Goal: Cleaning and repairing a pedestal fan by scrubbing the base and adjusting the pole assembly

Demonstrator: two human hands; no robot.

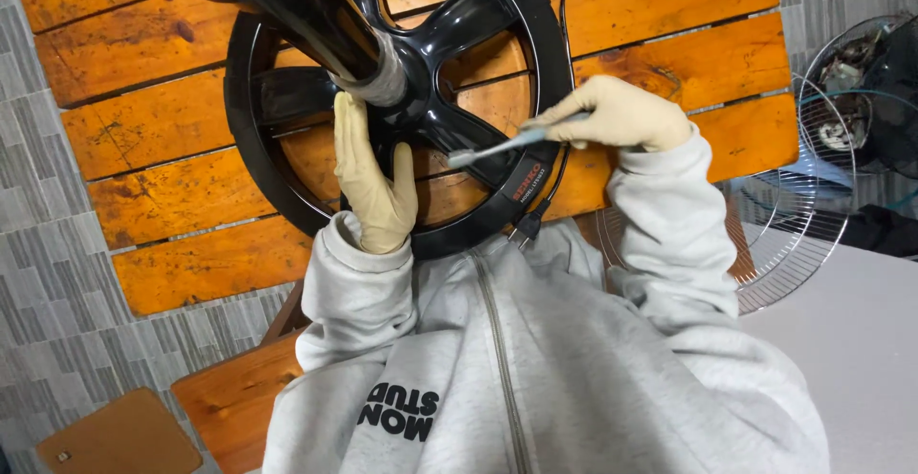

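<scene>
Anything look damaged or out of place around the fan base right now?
Nothing on the black fan base looks broken. The odd bit is off the table: a wire fan guard and a motor part lie loose at the right, so the fan is dismantled.

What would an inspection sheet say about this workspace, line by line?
Surface: orange wooden slat table, worn.
Job's things: black round fan base with spokes, lying on the table; toothbrush at a spoke.
Clutter: nothing seen.
Grippers: left hand, gloved, flat on the base; right hand, gloved, holds the toothbrush.
Cables: black cord runs over the rim to a plug at the table edge.
Surroundings: wire fan grilles on the right, grey tiled floor, wooden stool.
</scene>
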